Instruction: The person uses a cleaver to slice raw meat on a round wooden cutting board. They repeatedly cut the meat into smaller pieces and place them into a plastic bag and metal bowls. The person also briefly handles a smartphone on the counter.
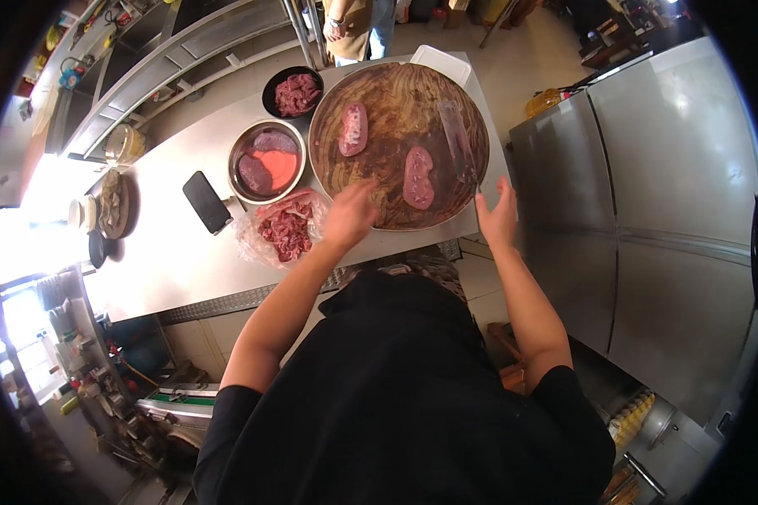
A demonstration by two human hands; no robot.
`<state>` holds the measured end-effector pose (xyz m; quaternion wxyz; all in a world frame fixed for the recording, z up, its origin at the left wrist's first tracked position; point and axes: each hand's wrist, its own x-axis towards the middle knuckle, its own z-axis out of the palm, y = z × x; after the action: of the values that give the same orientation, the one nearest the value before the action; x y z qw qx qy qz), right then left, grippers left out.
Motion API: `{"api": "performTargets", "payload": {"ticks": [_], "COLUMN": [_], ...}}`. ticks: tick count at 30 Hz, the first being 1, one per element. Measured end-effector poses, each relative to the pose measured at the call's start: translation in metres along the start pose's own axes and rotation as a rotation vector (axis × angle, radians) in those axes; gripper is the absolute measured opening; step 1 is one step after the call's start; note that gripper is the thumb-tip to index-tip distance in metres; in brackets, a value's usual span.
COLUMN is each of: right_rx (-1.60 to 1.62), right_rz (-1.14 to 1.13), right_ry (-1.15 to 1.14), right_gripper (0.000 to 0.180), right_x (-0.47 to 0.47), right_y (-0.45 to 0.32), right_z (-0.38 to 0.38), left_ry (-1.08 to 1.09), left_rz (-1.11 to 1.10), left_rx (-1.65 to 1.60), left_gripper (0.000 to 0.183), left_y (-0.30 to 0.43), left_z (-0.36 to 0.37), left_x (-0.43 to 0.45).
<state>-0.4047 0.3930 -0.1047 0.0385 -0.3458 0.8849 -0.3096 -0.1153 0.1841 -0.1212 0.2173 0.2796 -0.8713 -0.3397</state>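
Observation:
On a round wooden chopping board (391,126) lie two flat pieces of meat that look like halved kidneys. The left kidney piece (354,129) shows a whitish middle; the right kidney piece (419,178) lies closer to me. A wide-bladed knife (456,140) rests along the board's right side, its handle towards me. My right hand (498,214) is beside that handle, fingers and thumb spread; the handle is not enclosed. Blurred, my left hand (352,214) hovers at the board's front left edge, with nothing visible in it.
Left of the board stand a steel bowl (234,161) with kidneys in reddish liquid, a black bowl (266,104) of sliced meat and a plastic bag (249,237) of meat pieces. A phone (206,201) lies on the steel table (158,252). Someone (354,28) stands beyond; steel cabinets (657,158) flank the right.

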Motion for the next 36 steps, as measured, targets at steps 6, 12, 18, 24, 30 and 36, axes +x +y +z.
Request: {"api": "performTargets", "payload": {"ticks": [6,12,18,24,30,36], "right_rx": [0.287,0.402,0.514,0.790,0.712,0.817], "right_rz": [0.044,-0.066,-0.162,0.022,0.276,0.405], "right_ry": [-0.315,-0.368,-0.254,-0.323,-0.423,-0.410], "right_gripper": [0.060,0.045,0.034,0.020,0.028,0.031], "right_x": [0.004,0.032,0.073,0.084,0.036,0.009], "right_y": [0.015,0.012,-0.017,0.019,0.112,0.143], "right_z": [0.025,0.029,0.000,-0.047,-0.061,-0.067], "left_ry": [-0.311,-0.286,0.043,-0.038,-0.100,-0.008], "left_rz": [0.167,0.152,-0.429,-0.896,-0.685,-0.729], "left_rx": [0.394,0.381,0.206,0.072,0.305,-0.381], "left_gripper": [0.069,0.060,0.049,0.062,0.055,0.033], "left_y": [0.042,0.074,0.072,0.037,0.045,0.057], "left_z": [0.084,0.087,0.087,0.116,0.124,0.115], "left_x": [0.036,-0.001,0.038,0.114,0.100,0.111]}}
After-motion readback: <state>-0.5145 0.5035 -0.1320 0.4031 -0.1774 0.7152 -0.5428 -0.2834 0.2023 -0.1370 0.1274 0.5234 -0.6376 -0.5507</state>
